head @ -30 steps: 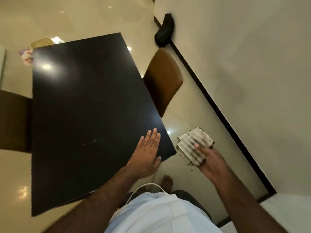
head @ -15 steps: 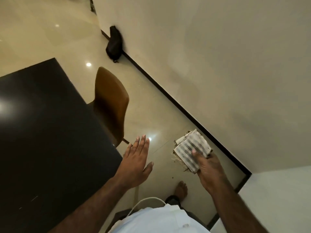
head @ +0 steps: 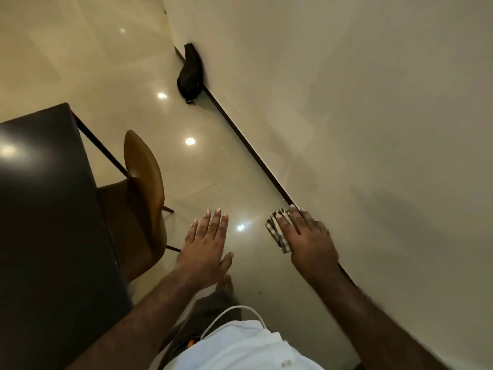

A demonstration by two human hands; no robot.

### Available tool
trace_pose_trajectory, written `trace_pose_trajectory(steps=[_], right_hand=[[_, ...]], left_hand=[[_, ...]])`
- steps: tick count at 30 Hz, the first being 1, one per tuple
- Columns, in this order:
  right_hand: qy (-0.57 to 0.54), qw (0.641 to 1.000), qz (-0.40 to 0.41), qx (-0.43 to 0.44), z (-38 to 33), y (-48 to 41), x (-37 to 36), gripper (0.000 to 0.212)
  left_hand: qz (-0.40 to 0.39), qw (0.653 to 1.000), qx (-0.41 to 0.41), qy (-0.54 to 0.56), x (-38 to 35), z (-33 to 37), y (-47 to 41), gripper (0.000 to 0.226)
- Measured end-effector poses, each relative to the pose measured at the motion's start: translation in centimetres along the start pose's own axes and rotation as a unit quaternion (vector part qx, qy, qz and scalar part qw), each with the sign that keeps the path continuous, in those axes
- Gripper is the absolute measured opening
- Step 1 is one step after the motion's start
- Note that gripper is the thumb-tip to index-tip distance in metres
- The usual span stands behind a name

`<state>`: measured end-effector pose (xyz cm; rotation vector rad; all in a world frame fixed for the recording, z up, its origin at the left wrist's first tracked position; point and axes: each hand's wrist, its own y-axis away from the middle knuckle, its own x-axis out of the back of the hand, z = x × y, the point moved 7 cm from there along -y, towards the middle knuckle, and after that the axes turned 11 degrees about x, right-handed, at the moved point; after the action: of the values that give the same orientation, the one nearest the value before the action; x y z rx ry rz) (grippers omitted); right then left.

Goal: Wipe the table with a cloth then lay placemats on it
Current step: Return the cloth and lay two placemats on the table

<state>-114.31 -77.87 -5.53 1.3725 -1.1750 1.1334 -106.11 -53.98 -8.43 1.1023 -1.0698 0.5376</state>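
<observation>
The black table (head: 45, 209) fills the left side of the view, its top bare and glossy. My left hand (head: 205, 247) hovers flat over the floor to the right of the table, fingers spread, holding nothing. My right hand (head: 306, 239) is palm down near the wall, gripping a folded striped cloth (head: 276, 231) that sticks out under its fingers. No placemats are in view.
A brown chair (head: 144, 188) is tucked against the table's right edge. A black bag (head: 190, 73) leans on the wall further back. The beige wall (head: 373, 129) with a dark skirting strip runs close on the right. Glossy tiled floor lies between.
The view has swung right, away from the table. My left hand has come off the table corner and now hangs over the floor. My right hand has turned palm down, still holding the cloth.
</observation>
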Motion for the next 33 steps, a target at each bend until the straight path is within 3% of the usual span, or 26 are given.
trace_pose_trajectory(steps=[9,21,25,33], right_hand=[[0.029,0.996,-0.039,0.073,2.2,-22.6,3.0,0.095],[0.016,0.985,0.0,0.172,1.6,-50.5,8.1,0.105],[-0.005,0.972,0.012,0.234,2.1,-61.1,7.7,0.114],[-0.036,0.927,0.037,0.371,0.1,-80.4,10.6,0.106]], left_hand=[[0.044,0.997,0.066,0.025,7.9,-3.7,-16.3,0.102],[0.131,0.978,0.164,0.024,21.3,-13.8,-34.5,0.113],[0.153,0.967,0.202,0.028,23.5,-17.5,-42.2,0.115],[0.143,0.93,0.332,0.062,30.1,-25.5,-51.7,0.114]])
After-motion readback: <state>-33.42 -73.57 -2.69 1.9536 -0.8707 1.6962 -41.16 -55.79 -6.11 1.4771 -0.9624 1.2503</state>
